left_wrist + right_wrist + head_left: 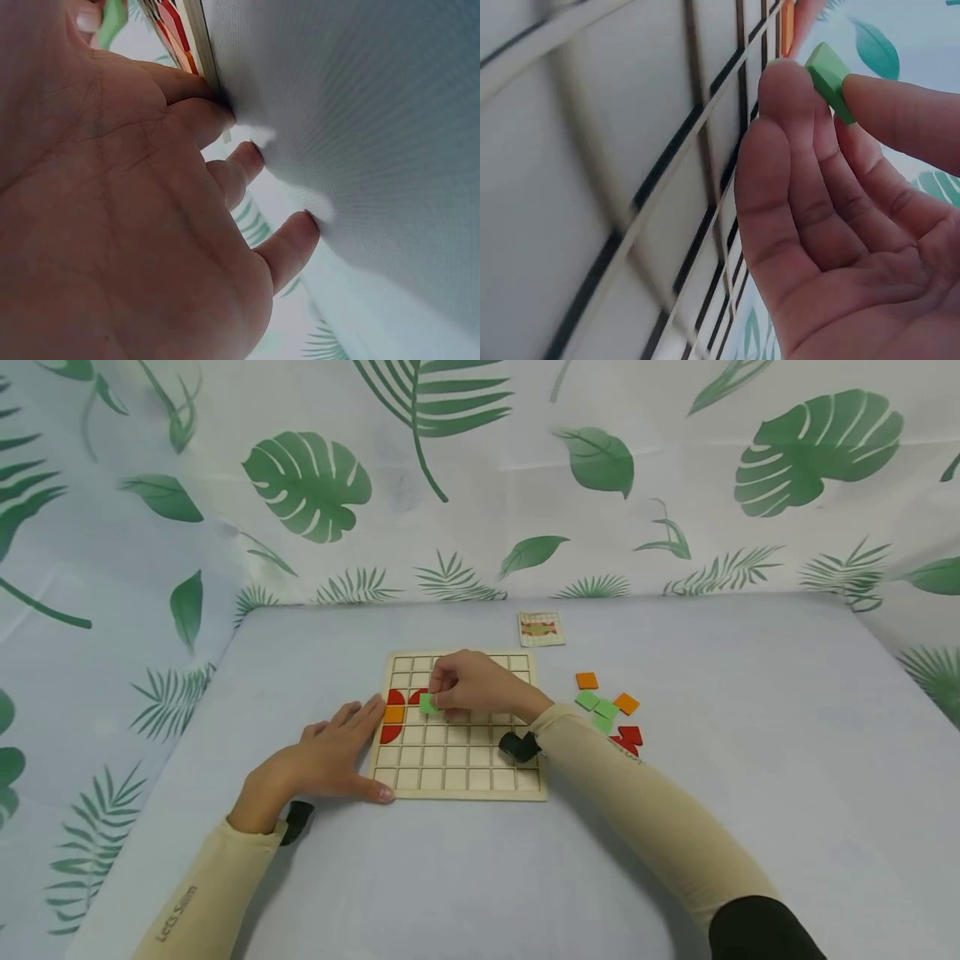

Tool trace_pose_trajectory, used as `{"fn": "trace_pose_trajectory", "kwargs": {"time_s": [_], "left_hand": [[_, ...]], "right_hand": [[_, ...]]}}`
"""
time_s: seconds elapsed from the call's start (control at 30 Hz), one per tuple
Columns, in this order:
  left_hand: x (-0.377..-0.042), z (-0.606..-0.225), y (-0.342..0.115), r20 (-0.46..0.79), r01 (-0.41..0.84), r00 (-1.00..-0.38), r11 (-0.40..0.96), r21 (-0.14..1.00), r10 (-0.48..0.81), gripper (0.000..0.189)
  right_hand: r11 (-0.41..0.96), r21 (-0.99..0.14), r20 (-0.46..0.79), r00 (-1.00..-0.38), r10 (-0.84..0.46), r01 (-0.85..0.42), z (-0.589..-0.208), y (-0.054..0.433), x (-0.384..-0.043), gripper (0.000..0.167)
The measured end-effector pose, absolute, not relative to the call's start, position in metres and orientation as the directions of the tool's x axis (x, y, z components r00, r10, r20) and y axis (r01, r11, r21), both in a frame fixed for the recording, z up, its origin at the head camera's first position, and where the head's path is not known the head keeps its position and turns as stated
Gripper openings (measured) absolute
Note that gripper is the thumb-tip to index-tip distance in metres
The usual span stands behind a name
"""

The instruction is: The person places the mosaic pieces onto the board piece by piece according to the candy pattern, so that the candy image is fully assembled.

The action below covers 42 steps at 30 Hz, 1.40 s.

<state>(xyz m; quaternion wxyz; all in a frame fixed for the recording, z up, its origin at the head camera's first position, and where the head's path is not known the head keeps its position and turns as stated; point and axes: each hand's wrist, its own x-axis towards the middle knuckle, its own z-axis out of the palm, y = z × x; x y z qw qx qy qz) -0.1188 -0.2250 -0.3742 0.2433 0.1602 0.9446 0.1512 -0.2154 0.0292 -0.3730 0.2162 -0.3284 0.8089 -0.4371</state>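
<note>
My right hand pinches a green square tile between thumb and fingers, over the upper left part of the wooden grid board. Along the board's left side, an orange square tile sits between two red rounded tiles, the lower red tile beneath it. Another red tile lies beside the green one, partly covered by it. My left hand rests with spread fingers against the board's left edge, thumb at the lower left corner; in the left wrist view its fingertips touch the tabletop.
Right of the board lie loose tiles: several green tiles, an orange tile, another orange tile and some red tiles partly behind the right sleeve. A small pattern card lies behind the board. Leaf-print cloth hangs behind the table.
</note>
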Motion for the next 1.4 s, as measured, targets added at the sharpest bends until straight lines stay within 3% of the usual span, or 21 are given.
{"fn": "trace_pose_trajectory", "kwargs": {"time_s": [0.37, 0.73, 0.97, 1.2, 1.4], "left_hand": [[-0.121, -0.377, -0.226, -0.417, 0.231, -0.829, 0.908, 0.35, 0.372, 0.131], [-0.122, -0.376, -0.225, -0.415, 0.237, -0.83, 0.908, 0.345, 0.374, 0.131], [-0.121, -0.376, -0.225, -0.416, 0.232, -0.83, 0.909, 0.345, 0.37, 0.132], [-0.12, -0.375, -0.225, -0.418, 0.229, -0.83, 0.909, 0.349, 0.37, 0.132], [-0.12, -0.374, -0.226, -0.417, 0.231, -0.83, 0.909, 0.348, 0.371, 0.132]], "right_hand": [[0.472, -0.772, -0.055, -0.695, -0.717, -0.425, -0.38, 0.001, -0.218, 0.012], [0.444, -0.687, 0.031, -0.634, -0.773, -0.576, -0.391, -0.003, -0.221, 0.02], [0.511, -0.644, -0.004, -0.665, -0.747, -0.569, -0.381, -0.009, -0.21, 0.029], [0.539, -0.649, -0.036, -0.686, -0.727, -0.537, -0.381, -0.002, -0.208, 0.016], [0.5, -0.71, -0.059, -0.666, -0.744, -0.496, -0.371, 0.022, -0.197, 0.006]]}}
